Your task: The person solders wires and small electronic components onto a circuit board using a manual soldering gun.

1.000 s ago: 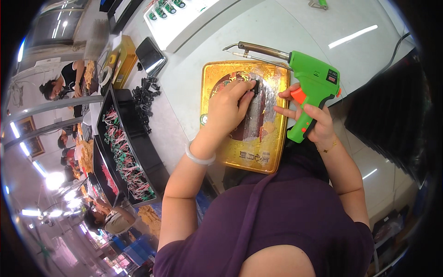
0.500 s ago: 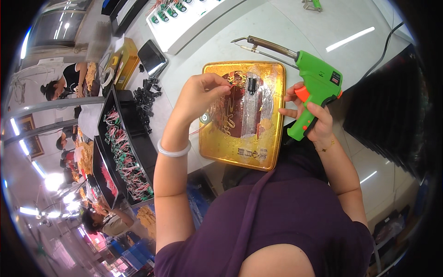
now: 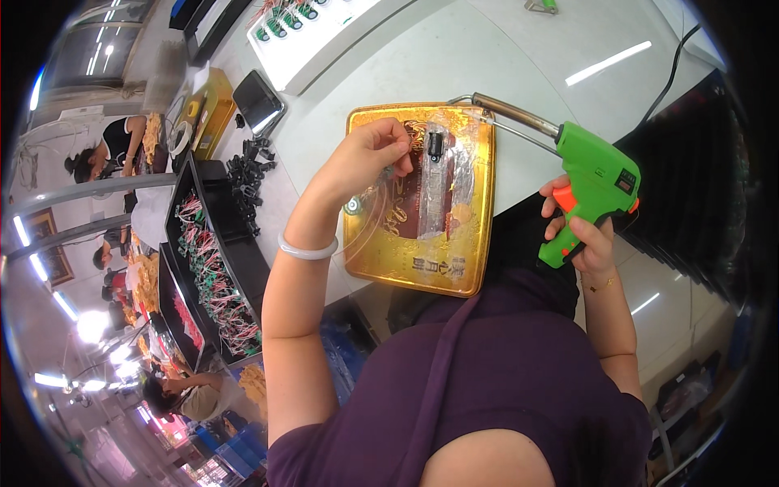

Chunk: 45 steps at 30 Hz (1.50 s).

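Observation:
My right hand (image 3: 591, 242) is wrapped round the handle of a green soldering gun (image 3: 599, 172) with an orange trigger. Its long metal tip reaches left over the far edge of a gold tin (image 3: 381, 261). Above the tin's left half, my left hand (image 3: 372, 158) is closed in a pinch on thin wires (image 3: 380, 213). These wires run down to a small round green part (image 3: 353, 205) at the tin's left edge. A small black component (image 3: 436, 147) sits on a taped strip (image 3: 432, 203) on the tin, just right of my left fingers. The pinched wire ends are hidden.
Black bins (image 3: 242, 284) of wired green parts stand at the left, with a heap of small black pieces (image 3: 250, 174) beside them. A phone-like black device (image 3: 258, 101) lies farther back. A white lit tray (image 3: 312, 49) is at the far side. Co-workers sit at far left.
My right hand has moved the soldering gun right and slightly nearer, its tip drawing away from my left fingers. My left hand has lowered slightly, still pinching the wires.

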{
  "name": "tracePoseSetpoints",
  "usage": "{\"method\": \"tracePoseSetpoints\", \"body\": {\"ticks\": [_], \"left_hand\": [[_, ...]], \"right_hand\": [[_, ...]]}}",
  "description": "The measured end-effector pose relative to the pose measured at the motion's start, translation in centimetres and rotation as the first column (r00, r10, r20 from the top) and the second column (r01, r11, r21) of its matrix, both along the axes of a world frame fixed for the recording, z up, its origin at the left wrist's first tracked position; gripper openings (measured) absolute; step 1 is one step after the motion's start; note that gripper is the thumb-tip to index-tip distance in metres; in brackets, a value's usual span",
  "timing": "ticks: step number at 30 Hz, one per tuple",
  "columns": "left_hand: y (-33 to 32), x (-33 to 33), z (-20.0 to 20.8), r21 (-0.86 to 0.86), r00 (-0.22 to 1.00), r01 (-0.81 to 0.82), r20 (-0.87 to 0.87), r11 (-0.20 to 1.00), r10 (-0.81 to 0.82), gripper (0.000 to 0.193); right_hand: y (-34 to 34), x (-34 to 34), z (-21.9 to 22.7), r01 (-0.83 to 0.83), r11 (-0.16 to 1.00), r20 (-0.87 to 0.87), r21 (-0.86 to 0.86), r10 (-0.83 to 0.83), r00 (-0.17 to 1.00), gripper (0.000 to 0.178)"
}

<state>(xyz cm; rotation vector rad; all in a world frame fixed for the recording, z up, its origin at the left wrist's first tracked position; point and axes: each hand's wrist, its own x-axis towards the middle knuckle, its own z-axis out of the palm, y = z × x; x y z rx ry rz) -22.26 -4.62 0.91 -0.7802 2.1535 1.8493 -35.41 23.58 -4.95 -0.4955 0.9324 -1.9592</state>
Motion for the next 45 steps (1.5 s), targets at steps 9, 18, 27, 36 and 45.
{"method": "tracePoseSetpoints", "body": {"ticks": [9, 18, 27, 36, 45], "left_hand": [[0.0, 1.3, 1.9, -0.001, 0.997, -0.079, -0.005, 0.997, 0.079, 0.007], [-0.4, 1.5, 0.4, -0.102, 0.978, -0.187, -0.113, 0.977, 0.175, 0.01], [2.4, -0.3, -2.2, -0.098, 0.983, -0.163, -0.104, 0.982, 0.153, 0.011], [3.2, -0.4, -2.0, -0.212, 0.973, -0.211, -0.137, 0.954, 0.185, 0.008], [3.9, -0.4, -2.5, -0.378, 0.957, -0.28, -0.182, 0.882, 0.226, 0.009]], "right_hand": [[0.2, 0.3, 0.0, 0.019, 0.999, -0.016, 0.028, -0.019, 1.0, 0.042], [0.1, 0.4, 0.1, 0.016, 0.999, -0.016, 0.033, -0.016, 1.0, 0.041], [0.1, 0.7, 0.2, 0.019, 0.998, -0.024, 0.057, -0.017, 1.0, 0.042], [0.2, 0.8, -0.3, 0.012, 0.999, -0.002, 0.05, -0.011, 1.0, 0.045], [0.2, 1.2, -0.1, 0.028, 0.995, -0.115, 0.098, -0.017, 0.993, 0.054]]}}
